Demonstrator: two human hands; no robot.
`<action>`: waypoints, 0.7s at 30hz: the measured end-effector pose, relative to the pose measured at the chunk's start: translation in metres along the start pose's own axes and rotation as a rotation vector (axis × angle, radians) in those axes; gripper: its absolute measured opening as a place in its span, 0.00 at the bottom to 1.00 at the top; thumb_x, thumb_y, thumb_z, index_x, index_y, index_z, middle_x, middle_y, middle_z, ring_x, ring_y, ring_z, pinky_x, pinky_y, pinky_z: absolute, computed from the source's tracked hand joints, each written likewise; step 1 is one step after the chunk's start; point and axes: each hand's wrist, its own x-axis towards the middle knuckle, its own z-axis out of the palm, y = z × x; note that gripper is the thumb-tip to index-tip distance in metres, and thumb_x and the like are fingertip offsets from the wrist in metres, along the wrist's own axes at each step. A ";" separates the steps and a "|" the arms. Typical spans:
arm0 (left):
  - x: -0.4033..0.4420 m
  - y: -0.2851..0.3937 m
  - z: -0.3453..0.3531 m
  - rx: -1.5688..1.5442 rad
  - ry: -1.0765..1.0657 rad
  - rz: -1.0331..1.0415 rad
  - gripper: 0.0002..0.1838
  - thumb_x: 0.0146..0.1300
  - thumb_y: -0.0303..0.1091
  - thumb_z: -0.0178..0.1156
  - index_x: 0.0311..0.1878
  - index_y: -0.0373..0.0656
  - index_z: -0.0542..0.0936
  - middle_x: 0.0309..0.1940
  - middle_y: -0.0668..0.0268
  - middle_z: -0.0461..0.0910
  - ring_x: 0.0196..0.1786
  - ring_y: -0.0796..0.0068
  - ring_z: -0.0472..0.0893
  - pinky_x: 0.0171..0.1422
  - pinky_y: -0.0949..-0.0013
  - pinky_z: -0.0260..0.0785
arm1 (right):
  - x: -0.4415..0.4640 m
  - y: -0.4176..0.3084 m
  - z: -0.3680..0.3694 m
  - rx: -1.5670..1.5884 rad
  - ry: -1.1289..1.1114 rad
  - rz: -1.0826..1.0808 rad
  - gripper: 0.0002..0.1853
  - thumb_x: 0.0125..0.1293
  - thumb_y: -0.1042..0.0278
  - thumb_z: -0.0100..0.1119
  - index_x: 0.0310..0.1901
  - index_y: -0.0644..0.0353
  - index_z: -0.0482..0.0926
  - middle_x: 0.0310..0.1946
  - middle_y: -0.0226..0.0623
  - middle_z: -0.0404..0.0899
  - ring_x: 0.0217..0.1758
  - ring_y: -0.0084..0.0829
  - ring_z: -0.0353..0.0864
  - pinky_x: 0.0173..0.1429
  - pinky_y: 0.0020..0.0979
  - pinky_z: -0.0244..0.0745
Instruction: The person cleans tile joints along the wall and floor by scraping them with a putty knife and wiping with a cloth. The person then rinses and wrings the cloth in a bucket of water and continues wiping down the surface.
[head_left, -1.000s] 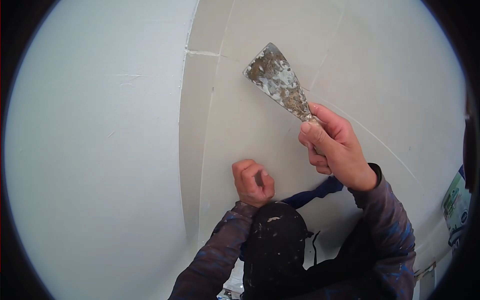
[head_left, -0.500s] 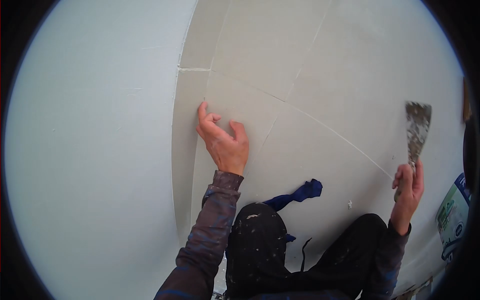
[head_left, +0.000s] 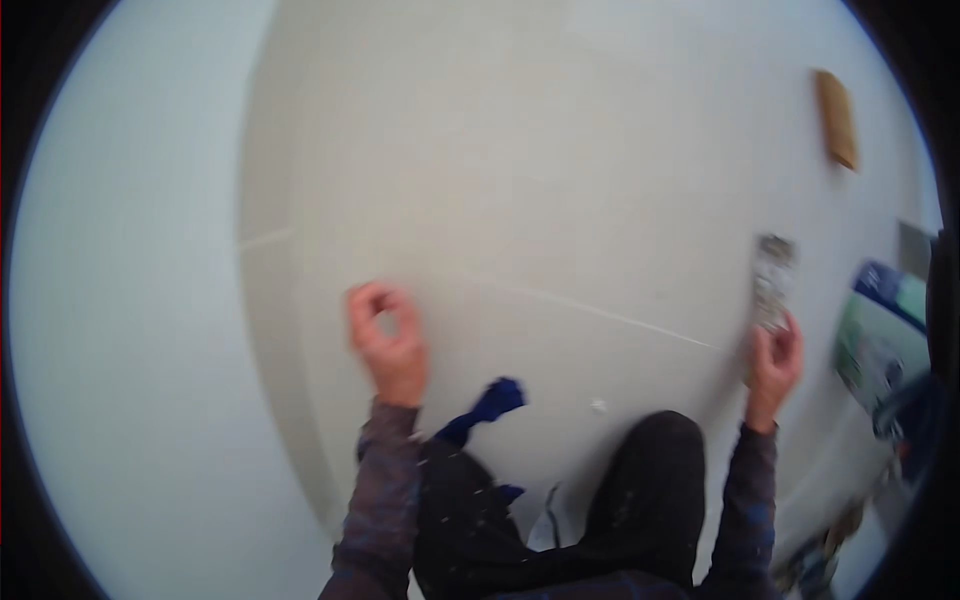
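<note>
My left hand is above the pale tiled floor, close to the tile skirting along the wall. Its thumb and index finger curl together into a ring. Blur hides whatever may be between the fingertips. On the other side, my right hand grips a putty knife by its handle, the broad, smeared blade pointing away from me. A dark blue cloth lies near my left knee. A small white crumb rests on the floor between my hands.
The white wall rises along the left. At far right are a brown block and a green, white and blue printed container. Blurred clutter sits at lower right. My bent knees are in front of me.
The view has swung to the right, bringing the brown block and more of the container in. My left hand has drawn back from the skirting edge and its fingers have curled. The putty knife remains held.
</note>
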 end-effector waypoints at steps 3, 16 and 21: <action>-0.014 -0.002 -0.012 -0.043 -0.014 -0.134 0.11 0.79 0.29 0.59 0.60 0.38 0.75 0.53 0.62 0.78 0.55 0.71 0.78 0.62 0.66 0.72 | 0.010 -0.025 0.016 -0.229 0.009 -0.150 0.21 0.69 0.70 0.73 0.62 0.61 0.81 0.45 0.32 0.81 0.45 0.26 0.80 0.50 0.29 0.78; -0.140 0.084 -0.117 0.616 -0.731 0.030 0.27 0.80 0.43 0.61 0.73 0.36 0.73 0.64 0.47 0.81 0.65 0.41 0.80 0.67 0.39 0.73 | 0.325 -0.063 0.000 -0.625 0.444 -0.289 0.38 0.61 0.42 0.74 0.67 0.56 0.77 0.69 0.51 0.71 0.72 0.52 0.70 0.74 0.52 0.66; -0.059 0.144 -0.021 0.245 -0.547 -0.089 0.16 0.66 0.23 0.60 0.57 0.35 0.80 0.53 0.53 0.82 0.62 0.51 0.80 0.72 0.56 0.69 | 0.330 -0.100 0.062 -0.572 0.521 -0.398 0.30 0.64 0.49 0.69 0.65 0.52 0.79 0.69 0.42 0.71 0.74 0.49 0.66 0.74 0.59 0.61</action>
